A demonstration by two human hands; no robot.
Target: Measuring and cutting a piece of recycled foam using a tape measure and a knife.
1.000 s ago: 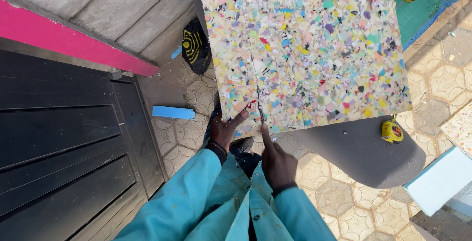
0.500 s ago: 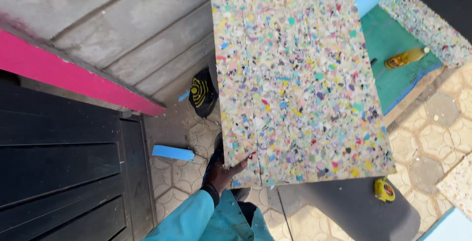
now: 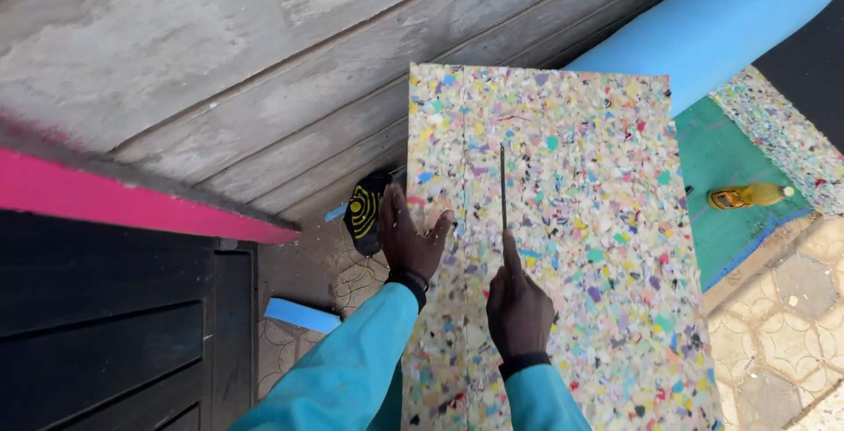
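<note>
Head view: left hand [image 3: 411,242] spread on speckled foam slab [image 3: 571,246]; right hand [image 3: 519,308] pinching thin blade [image 3: 503,187].

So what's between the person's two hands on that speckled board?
In the head view, only bare speckled foam board lies between the left hand and right hand.

The left hand [image 3: 409,238] was spread open, fingers splayed; the right hand [image 3: 519,308] was fisted, forefinger extended forward.

Only candidates: black pouch with yellow round label [image 3: 363,216] just left of the left hand [image 3: 409,242]; yellow bottle [image 3: 747,195] well right of the right hand [image 3: 519,308]. No signs, no screens.
</note>
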